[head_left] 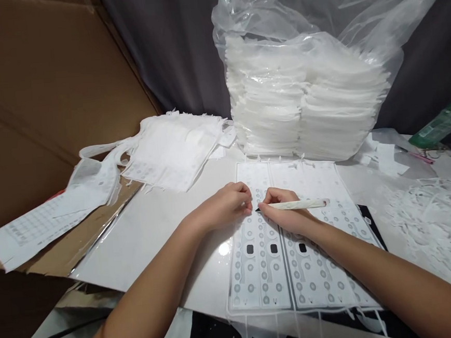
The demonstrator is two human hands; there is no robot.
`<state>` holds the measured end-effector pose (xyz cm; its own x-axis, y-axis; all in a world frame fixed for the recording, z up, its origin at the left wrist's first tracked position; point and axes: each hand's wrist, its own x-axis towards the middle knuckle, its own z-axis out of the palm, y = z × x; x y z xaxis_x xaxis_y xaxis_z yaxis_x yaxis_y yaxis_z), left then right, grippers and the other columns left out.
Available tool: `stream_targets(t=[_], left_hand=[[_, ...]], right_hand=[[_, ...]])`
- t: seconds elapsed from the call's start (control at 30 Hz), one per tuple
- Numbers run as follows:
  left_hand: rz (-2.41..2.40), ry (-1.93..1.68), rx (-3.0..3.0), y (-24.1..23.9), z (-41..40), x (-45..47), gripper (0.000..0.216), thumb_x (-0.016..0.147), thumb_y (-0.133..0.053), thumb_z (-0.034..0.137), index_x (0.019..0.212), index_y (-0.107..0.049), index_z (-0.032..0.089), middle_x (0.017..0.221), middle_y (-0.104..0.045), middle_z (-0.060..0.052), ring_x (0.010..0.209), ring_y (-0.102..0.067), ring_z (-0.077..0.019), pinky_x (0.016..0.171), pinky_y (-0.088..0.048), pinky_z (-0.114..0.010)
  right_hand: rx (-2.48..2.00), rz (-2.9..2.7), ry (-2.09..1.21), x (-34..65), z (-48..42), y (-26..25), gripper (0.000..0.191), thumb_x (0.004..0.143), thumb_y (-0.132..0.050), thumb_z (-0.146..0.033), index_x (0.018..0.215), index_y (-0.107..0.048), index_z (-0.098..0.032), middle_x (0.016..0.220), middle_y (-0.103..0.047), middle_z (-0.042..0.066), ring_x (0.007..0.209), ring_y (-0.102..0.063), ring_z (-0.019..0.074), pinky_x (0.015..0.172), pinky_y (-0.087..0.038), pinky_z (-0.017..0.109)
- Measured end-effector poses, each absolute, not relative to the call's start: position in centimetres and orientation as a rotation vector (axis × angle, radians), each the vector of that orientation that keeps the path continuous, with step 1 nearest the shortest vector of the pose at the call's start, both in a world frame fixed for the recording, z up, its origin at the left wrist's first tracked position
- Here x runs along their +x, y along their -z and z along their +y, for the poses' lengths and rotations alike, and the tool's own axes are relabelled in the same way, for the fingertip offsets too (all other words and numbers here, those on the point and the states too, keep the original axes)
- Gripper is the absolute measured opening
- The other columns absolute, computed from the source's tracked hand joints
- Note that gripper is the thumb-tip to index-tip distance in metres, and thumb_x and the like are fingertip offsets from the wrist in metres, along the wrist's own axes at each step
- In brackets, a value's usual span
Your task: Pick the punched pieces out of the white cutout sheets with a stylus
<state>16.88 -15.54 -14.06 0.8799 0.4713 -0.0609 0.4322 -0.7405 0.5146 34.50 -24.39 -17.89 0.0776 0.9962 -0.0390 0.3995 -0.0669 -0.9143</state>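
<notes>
A white moulded sheet (pixel 264 270) with rows of round pads and small black squares lies flat on the table in front of me. My left hand (pixel 230 202) rests on its upper part with fingers curled, fingertips pressed on the sheet. My right hand (pixel 281 211) is closed around a white pen-like tool (pixel 300 204), held sideways with its dark tip (pixel 257 209) touching the sheet just beside my left fingertips. More of the same sheets (pixel 320 182) lie side by side under my right forearm.
A tall stack of white sheets (pixel 306 100) in a clear plastic bag stands behind. A loose pile of sheets (pixel 169 147) lies at the left, over a cardboard box flap (pixel 40 100). Thin white trimmings (pixel 432 215) lie at the right. A green item (pixel 444 120) is far right.
</notes>
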Motion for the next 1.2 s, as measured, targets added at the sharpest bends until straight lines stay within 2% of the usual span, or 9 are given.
stream_targets(t=[0.17, 0.43, 0.6, 0.8, 0.97, 1.2], left_hand=[[0.674, -0.102, 2.511, 14.2, -15.9, 16.9, 0.018, 0.083, -0.047, 0.022, 0.084, -0.065, 0.018, 0.107, -0.056, -0.009, 0.102, -0.051, -0.0246, 0.079, -0.047, -0.037], [0.61, -0.107, 2.714, 15.3, -16.3, 17.8, 0.017, 0.089, -0.042, 0.018, 0.089, -0.058, 0.014, 0.104, -0.055, -0.008, 0.089, -0.052, -0.0205, 0.077, -0.044, -0.034], [0.604, -0.102, 2.826, 15.7, -17.1, 17.9, 0.017, 0.086, -0.039, 0.01, 0.09, -0.055, 0.014, 0.106, -0.055, -0.012, 0.092, -0.049, -0.0254, 0.08, -0.039, -0.04], [0.663, -0.125, 2.802, 15.1, -17.5, 17.4, 0.017, 0.086, -0.039, 0.009, 0.088, -0.054, 0.016, 0.098, -0.058, -0.008, 0.089, -0.051, -0.0228, 0.078, -0.04, -0.037], [0.671, -0.167, 2.747, 15.1, -17.5, 17.0, 0.016, 0.088, -0.047, 0.02, 0.096, -0.061, 0.019, 0.108, -0.062, -0.005, 0.096, -0.055, -0.0224, 0.082, -0.041, -0.036], [0.704, -0.211, 2.725, 15.2, -18.1, 17.4, 0.025, 0.089, -0.042, 0.02, 0.083, -0.066, 0.017, 0.11, -0.062, -0.009, 0.091, -0.057, -0.0227, 0.081, -0.043, -0.04]], right_hand=[[-1.601, -1.425, -0.99, 34.5, -24.4, 17.3, 0.018, 0.079, -0.053, -0.028, 0.064, -0.046, -0.021, 0.058, -0.049, -0.005, 0.055, -0.043, 0.0107, 0.049, -0.03, 0.023], [-1.618, -1.46, -0.929, 34.1, -24.3, 17.3, 0.021, 0.077, -0.052, -0.026, 0.06, -0.044, -0.02, 0.055, -0.044, -0.005, 0.051, -0.038, 0.0096, 0.047, -0.027, 0.024], [-1.587, -1.539, -0.844, 33.9, -24.6, 17.8, 0.023, 0.078, -0.05, -0.025, 0.059, -0.037, -0.021, 0.053, -0.041, -0.006, 0.05, -0.036, 0.0097, 0.047, -0.027, 0.024], [-1.603, -1.66, -0.728, 33.7, -25.1, 17.7, 0.023, 0.081, -0.047, -0.024, 0.062, -0.035, -0.022, 0.055, -0.043, -0.005, 0.051, -0.039, 0.011, 0.049, -0.027, 0.025], [-1.594, -1.768, -0.615, 33.8, -25.1, 18.2, 0.019, 0.085, -0.045, -0.024, 0.067, -0.039, -0.022, 0.059, -0.049, -0.004, 0.053, -0.044, 0.0118, 0.052, -0.029, 0.024], [-1.569, -1.871, -0.519, 34.1, -25.3, 18.4, 0.016, 0.087, -0.044, -0.022, 0.071, -0.044, -0.021, 0.063, -0.054, -0.001, 0.055, -0.047, 0.0136, 0.054, -0.03, 0.025]])
